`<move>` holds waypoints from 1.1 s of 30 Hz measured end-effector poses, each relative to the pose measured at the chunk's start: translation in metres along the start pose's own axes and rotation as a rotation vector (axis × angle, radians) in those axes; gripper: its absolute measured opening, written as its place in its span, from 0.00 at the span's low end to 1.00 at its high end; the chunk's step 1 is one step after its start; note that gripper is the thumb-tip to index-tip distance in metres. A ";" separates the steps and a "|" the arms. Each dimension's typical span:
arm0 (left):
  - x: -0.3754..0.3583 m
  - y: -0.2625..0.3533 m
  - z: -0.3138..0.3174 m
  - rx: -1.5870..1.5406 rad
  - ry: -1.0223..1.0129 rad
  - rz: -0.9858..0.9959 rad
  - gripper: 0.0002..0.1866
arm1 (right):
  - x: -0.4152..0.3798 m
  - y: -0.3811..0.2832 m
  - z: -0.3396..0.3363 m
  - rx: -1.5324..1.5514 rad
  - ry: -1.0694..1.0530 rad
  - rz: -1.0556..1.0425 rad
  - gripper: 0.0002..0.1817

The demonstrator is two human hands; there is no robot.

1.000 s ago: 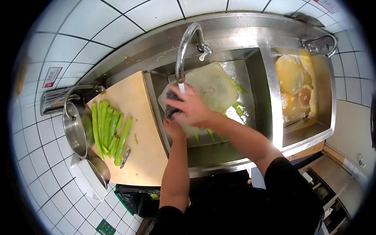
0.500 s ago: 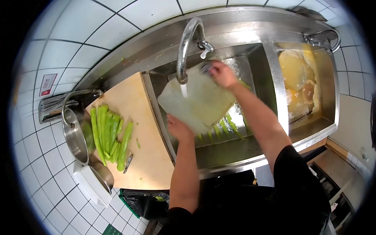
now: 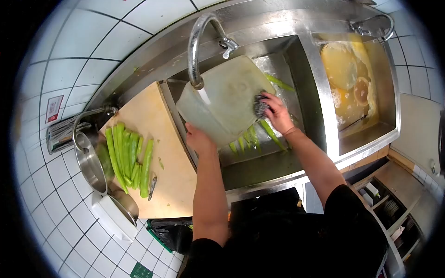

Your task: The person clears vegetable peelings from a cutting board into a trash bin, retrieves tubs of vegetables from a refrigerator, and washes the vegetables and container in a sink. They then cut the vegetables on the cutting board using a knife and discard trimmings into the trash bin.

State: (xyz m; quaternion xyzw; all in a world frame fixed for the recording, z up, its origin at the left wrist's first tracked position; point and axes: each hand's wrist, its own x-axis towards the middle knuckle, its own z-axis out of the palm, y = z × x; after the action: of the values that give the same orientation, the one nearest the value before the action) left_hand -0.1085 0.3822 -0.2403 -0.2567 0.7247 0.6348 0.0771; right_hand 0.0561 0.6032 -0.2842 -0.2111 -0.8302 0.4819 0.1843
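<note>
A pale, translucent plastic container (image 3: 227,99) is tilted over the sink (image 3: 241,183), one broad face up. My left hand (image 3: 201,140) grips its near-left edge, with the fingers partly hidden behind it. Against its right side, my right hand (image 3: 279,116) is closed around a dark metal scouring pad (image 3: 261,105). Water runs from the faucet (image 3: 194,51) onto the container's left part. Several green vegetable strips (image 3: 252,137) lie in the sink below and beside it.
On the left, a wooden board (image 3: 178,190) bears green vegetable stalks (image 3: 123,150) and a small peeler or knife (image 3: 152,187). Metal bowls (image 3: 90,162) stand beyond it. The right-hand basin (image 3: 388,125) holds yellowish water with round items in it.
My right hand has moved the scouring pad from the container's far edge down to its right side, nearer me. My left hand still holds the container. The view has shifted slightly.
</note>
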 end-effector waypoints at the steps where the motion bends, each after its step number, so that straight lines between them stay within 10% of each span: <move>1: 0.001 -0.002 0.000 0.024 0.001 0.031 0.29 | 0.002 -0.022 0.008 0.062 -0.026 -0.076 0.23; 7: 0.013 -0.007 -0.003 0.120 -0.025 -0.013 0.29 | 0.008 -0.106 0.023 0.150 -0.150 -0.186 0.25; 12: -0.001 -0.001 -0.004 0.032 -0.108 -0.081 0.28 | 0.042 0.096 0.026 -0.164 0.226 0.152 0.16; 16: -0.001 -0.010 -0.009 0.036 -0.144 -0.030 0.28 | 0.118 0.103 0.035 -0.186 0.138 0.445 0.15; 26: 0.014 -0.029 -0.015 -0.174 -0.158 -0.025 0.27 | 0.070 -0.112 0.061 0.256 -0.227 -0.355 0.21; 33: 0.004 -0.003 -0.007 0.033 -0.106 -0.067 0.27 | 0.071 0.076 0.031 -0.144 0.168 0.128 0.18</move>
State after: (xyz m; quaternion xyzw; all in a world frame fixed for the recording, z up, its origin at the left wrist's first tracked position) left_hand -0.1086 0.3747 -0.2434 -0.2455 0.7208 0.6327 0.1410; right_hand -0.0063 0.6520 -0.3588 -0.3159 -0.8291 0.4125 0.2067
